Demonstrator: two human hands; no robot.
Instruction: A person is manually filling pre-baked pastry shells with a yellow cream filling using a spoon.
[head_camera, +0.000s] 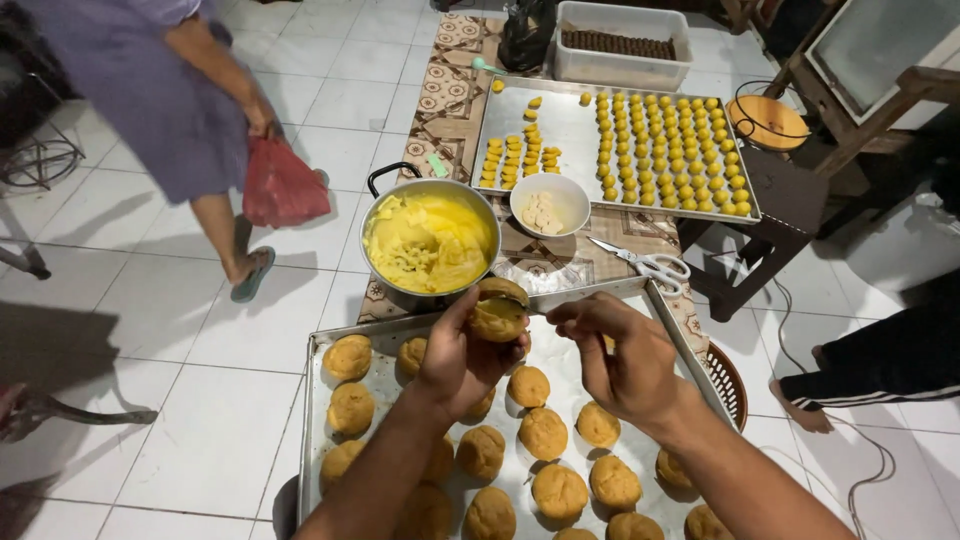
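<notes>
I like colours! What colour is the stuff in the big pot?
Yellow cream, seen in the head view.

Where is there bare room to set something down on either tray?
Far tray: bare metal between the short dough rows and the packed dough balls. Near tray: gaps among puffs at its top edge; crowded lower down. Left hand holds a puff.

The left hand (462, 352) holds a puff (498, 308) just above the tray (312, 400) of puffs, the pot (432, 243) just beyond it, scissors (645, 263) beyond the right hand (625, 360).
</notes>
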